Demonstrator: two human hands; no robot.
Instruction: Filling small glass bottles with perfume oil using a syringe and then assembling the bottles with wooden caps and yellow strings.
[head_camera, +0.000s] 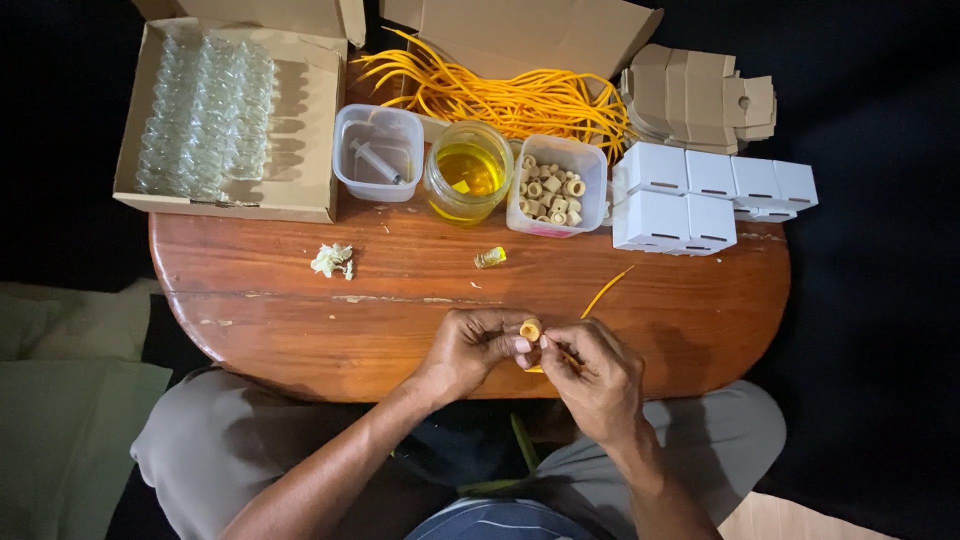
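Fingers (522, 345) of the left hand (470, 350) are pinched together on a small tan cork ring (530, 329), held just above the near edge of the wooden worktop (300, 300). Right hand (595, 375) fingers are closed on a thin yellow cord (605, 293), whose free end trails off toward 1 o'clock across the wood. The cord's tip seems to sit right at the ring's hole, though the exact contact is too small to tell.

Judging from this grip, the work goes best with the ring kept steady, its hole turned toward the right hand, and the cord held close to its tip so it stays stiff and does not buckle.

From the hands, at 12 o'clock stand a glass jar of yellow liquid (468, 170) and a clear tub of cork rings (556, 185); a small filled vial (490, 258) lies nearer, just left of 12. At 11 o'clock are a tub with a syringe (377, 152) and a cardboard box of empty vials (205, 115). White boxes (700, 190) sit at 1 o'clock, beyond them a heap of yellow cords (510, 95).
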